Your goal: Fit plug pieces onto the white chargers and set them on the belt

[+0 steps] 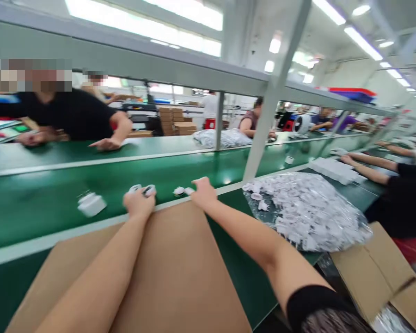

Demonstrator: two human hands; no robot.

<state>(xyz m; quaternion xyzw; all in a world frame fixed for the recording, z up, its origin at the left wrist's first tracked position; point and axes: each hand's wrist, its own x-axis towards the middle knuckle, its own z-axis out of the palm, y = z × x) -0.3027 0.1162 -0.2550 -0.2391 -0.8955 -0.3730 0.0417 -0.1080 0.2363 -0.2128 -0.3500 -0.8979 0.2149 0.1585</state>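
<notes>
My left hand (139,203) reaches over the near edge of the green conveyor belt (118,178), its fingers closed on small white plastic parts (149,190) with dark areas. To its right, my right hand (204,193) is curled, its fingertips at a small white plastic part (189,190). Another white part (179,190) lies beside that one on the belt. Blur hides the finer shape of these parts. Under my forearms lies a large brown cardboard sheet or box flap (180,259).
A white block-shaped piece (91,204) is on the belt at left. A clear plastic bag (308,212) full of white parts lies at right, above an open carton (370,268). A slanted metal post (270,101) rises beside the belt. Co-workers sit opposite and to the right.
</notes>
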